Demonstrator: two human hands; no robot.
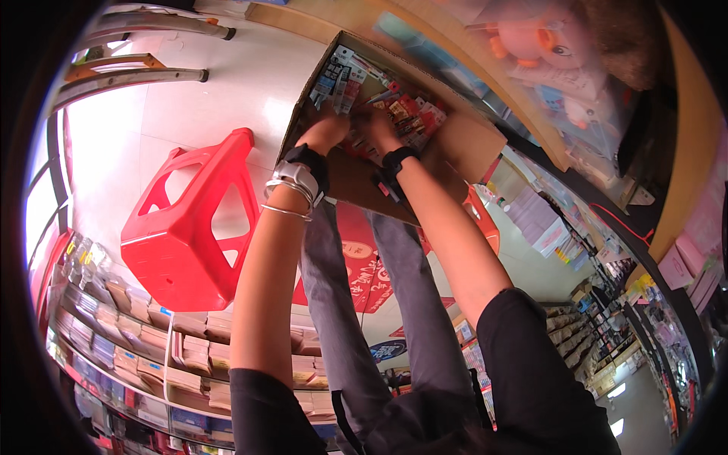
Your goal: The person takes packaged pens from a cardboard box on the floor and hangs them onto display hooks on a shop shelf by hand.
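Note:
Both of my hands reach down into an open cardboard box (pixel 472 142). Inside it lie many small carded packs: grey and white ones (pixel 335 79) by the far left side, red ones (pixel 406 114) to the right. My left hand (pixel 325 126) is at the left of the box, below the grey packs, its fingers dark in shadow. Close beside it, my right hand (pixel 375 124) is at the edge of the red packs. Whether either hand grips a pack is hidden by shadow and blur. A watch and bangles are on my left wrist, a black band on my right.
A red plastic stool (pixel 187 239) is left of my legs. Metal ladder legs (pixel 136 82) rest on the floor at upper left. Right of the box runs a display counter (pixel 512 122) with plush toys (pixel 540 42). Shelves of paper goods (pixel 193 352) are at lower left.

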